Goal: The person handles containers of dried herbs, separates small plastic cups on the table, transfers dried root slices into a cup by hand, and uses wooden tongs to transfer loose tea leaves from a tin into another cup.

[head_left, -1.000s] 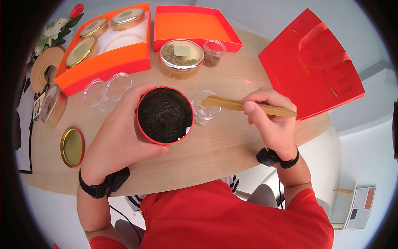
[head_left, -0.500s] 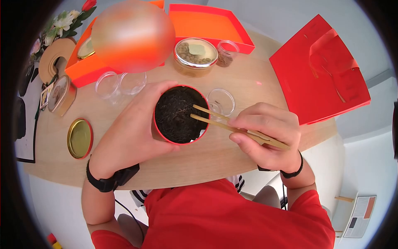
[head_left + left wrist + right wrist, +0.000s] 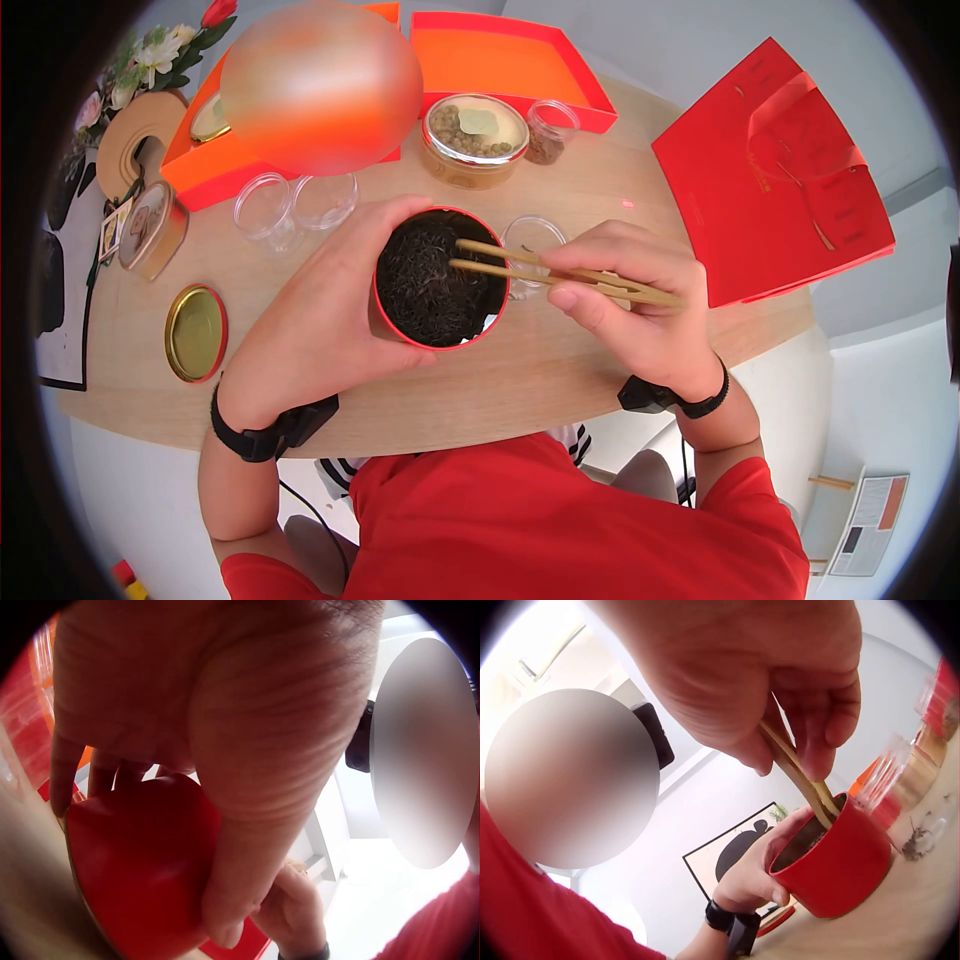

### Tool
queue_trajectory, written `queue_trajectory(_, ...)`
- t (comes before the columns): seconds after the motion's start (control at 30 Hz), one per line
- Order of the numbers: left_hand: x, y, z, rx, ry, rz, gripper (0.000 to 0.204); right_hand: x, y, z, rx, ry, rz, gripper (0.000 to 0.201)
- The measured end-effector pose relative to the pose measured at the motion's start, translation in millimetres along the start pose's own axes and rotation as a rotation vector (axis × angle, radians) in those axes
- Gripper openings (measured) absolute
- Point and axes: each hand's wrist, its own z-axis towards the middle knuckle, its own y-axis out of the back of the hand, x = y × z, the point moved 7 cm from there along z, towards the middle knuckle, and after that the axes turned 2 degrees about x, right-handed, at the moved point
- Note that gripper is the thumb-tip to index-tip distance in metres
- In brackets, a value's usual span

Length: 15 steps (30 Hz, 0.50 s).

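Note:
My left hand [image 3: 325, 310] grips a red tin [image 3: 836, 866] round its side, thumb near me and fingers on the far side. Dark, thin dried leaves [image 3: 425, 285] that look like tea fill the tin. My right hand [image 3: 640, 300] pinches wooden tongs [image 3: 590, 280] between thumb and fingers. The two tips of the tongs are slightly apart, over the leaves inside the rim. Just behind the tongs stands a small clear jar [image 3: 537, 219], partly hidden by them, with dark bits beside it in the right wrist view. The left wrist view shows the tin's red wall under my thumb.
A gold-inside lid [image 3: 196, 335] lies at the left. Two clear jars [image 3: 265, 210] stand behind the tin. Farther back are an oval container [image 3: 475, 150], a jar with brown contents [image 3: 550, 135] and an orange-lined box [image 3: 510, 65]. At the right lies a red paper bag [image 3: 770, 190].
The tongs have moved left from over the small clear jar to the leaves in the tin, and their tips now show spread. The head view has shifted slightly; my left hand keeps hold of the tin.

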Motion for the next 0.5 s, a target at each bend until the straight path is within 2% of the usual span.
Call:
queue_trajectory(0.17, -3, 0, 1, 0.005, -0.018, 0.007, 0.111, -4, 4, -6, 0.01, -0.106, 0.153, 0.021)
queue_trajectory(0.27, -2, 0, 0, -0.004, -0.022, 0.012, 0.109, -4, 12, -4, 0.006, -0.082, 0.151, 0.024)
queue_trajectory(0.37, -3, 0, 0, 0.0, -0.033, 0.017, 0.108, -3, 19, -1, 0.041, 0.022, 0.159, 0.022)
queue_trajectory(0.43, -5, 1, 1, 0.009, -0.036, 0.018, 0.108, 2, 17, 2, 0.14, 0.04, 0.141, 0.023)
queue_trajectory(0.5, -10, 1, 1, 0.037, -0.054, 0.037, 0.108, 1, 16, 4, 0.166, 0.034, 0.195, 0.024)
